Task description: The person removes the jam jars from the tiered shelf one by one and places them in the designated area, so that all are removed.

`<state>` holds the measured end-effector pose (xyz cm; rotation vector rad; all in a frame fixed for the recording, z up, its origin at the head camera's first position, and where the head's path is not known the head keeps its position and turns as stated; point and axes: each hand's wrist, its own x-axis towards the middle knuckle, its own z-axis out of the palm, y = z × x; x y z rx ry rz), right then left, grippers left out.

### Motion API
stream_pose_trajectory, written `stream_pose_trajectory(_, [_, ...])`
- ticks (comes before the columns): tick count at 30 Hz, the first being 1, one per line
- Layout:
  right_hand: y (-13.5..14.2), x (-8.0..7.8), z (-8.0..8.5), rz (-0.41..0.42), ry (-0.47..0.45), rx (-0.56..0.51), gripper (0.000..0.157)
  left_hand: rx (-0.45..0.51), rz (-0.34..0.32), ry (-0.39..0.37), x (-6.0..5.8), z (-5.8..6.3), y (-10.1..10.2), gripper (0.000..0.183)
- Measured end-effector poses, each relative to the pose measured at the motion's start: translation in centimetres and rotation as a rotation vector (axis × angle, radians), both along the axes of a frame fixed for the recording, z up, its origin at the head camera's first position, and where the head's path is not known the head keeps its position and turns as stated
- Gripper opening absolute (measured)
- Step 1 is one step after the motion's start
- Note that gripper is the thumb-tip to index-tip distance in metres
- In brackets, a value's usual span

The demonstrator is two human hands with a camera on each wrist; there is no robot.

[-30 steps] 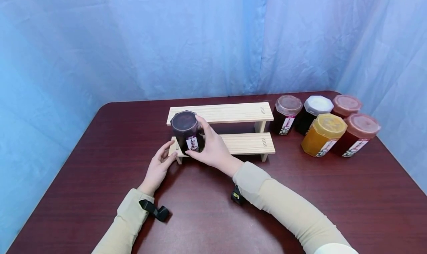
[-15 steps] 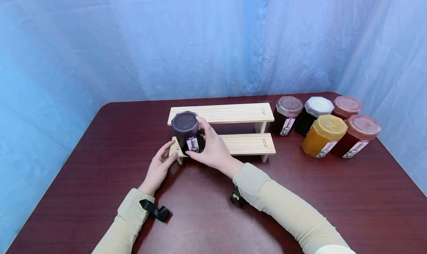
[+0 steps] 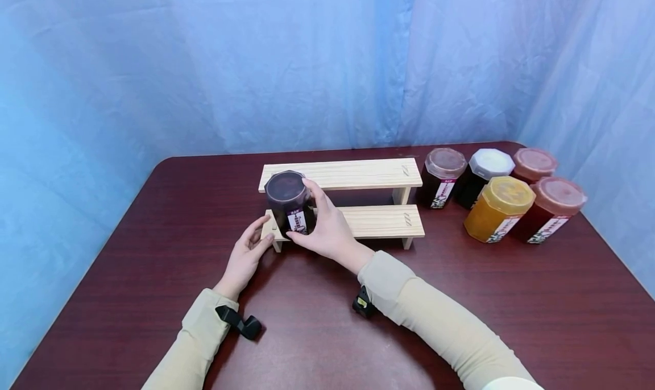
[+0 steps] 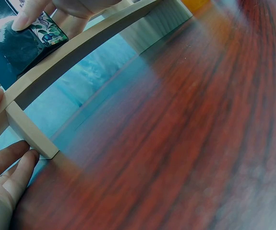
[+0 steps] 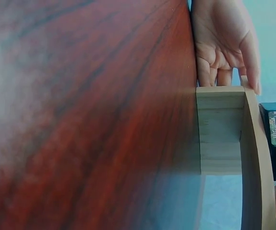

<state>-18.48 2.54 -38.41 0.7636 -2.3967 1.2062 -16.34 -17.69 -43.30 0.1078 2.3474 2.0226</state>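
Note:
A dark jar [image 3: 285, 190] with an eight-sided lid and a white label stands at the left end of the lower wooden shelf [image 3: 381, 222]. My right hand [image 3: 330, 231] grips the jar from its right side, thumb at the front and fingers reaching behind. At the shelf's left end is my left hand [image 3: 244, 260]. The right wrist view shows this left hand [image 5: 226, 38] with its thumb over the board's end and its fingers around the outer leg. The jar's base [image 4: 34, 50] sits on the board's top in the left wrist view.
Behind the lower shelf rises a taller wooden shelf [image 3: 353, 174]. Several jars stand at the back right: a dark one [image 3: 444, 177], a white-lidded one [image 3: 486, 165], a yellow one [image 3: 498, 208] and red ones [image 3: 552, 205]. Blue curtains [image 3: 256, 66] hang behind the dark red table [image 3: 153, 276].

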Motion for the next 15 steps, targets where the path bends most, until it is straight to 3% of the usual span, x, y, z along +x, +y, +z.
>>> stream_pose_trajectory(15, [0.02,0.06,0.14,-0.003,-0.004,-0.012,0.100,0.016,-0.001,0.009,0.01,-0.02,0.06,0.049])
